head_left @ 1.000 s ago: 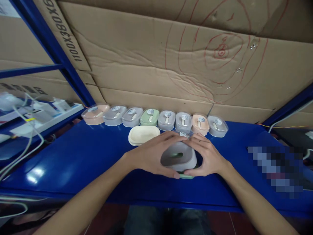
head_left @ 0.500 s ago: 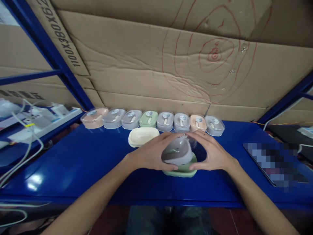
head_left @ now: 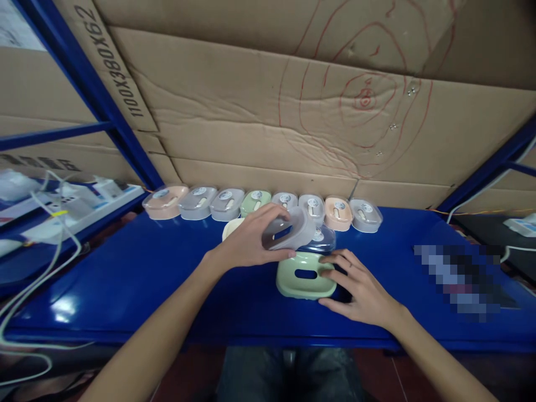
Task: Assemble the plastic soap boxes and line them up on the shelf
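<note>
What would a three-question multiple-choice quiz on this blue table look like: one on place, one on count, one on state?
1. Where is the green tray?
A. In the back row
B. On the blue table, at the right hand
C. On the floor

2. How many lidded boxes form the row of boxes by the cardboard?
A. Four
B. Eight
C. Twelve

3. The grey tray is:
A. Lifted in the left hand
B. Lying on the table
C. Lidded

B: right fingers touch it.
B: eight show.
A: it hangs tilted above the green one.

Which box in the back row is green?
The green box, fourth from the left in the row against the cardboard. Its neighbours are grey or peach. It stands just behind the left hand.
</note>
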The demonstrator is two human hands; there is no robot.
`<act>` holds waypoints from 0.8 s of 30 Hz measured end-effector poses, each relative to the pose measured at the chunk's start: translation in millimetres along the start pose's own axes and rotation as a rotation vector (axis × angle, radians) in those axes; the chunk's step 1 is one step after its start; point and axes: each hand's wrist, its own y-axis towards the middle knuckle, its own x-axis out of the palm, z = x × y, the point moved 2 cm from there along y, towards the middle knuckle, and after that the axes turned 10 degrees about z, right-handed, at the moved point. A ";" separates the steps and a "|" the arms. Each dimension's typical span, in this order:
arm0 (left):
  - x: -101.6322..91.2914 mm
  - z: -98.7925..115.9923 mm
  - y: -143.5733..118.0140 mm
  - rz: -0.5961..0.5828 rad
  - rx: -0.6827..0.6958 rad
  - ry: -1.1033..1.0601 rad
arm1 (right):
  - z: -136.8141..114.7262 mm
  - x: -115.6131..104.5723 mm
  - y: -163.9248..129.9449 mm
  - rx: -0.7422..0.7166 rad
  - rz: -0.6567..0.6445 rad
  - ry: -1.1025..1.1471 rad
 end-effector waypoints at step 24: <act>12.3 13.2 -15.7 -0.205 -0.011 0.115 | 5.9 -37.9 -33.4 0.265 0.041 0.234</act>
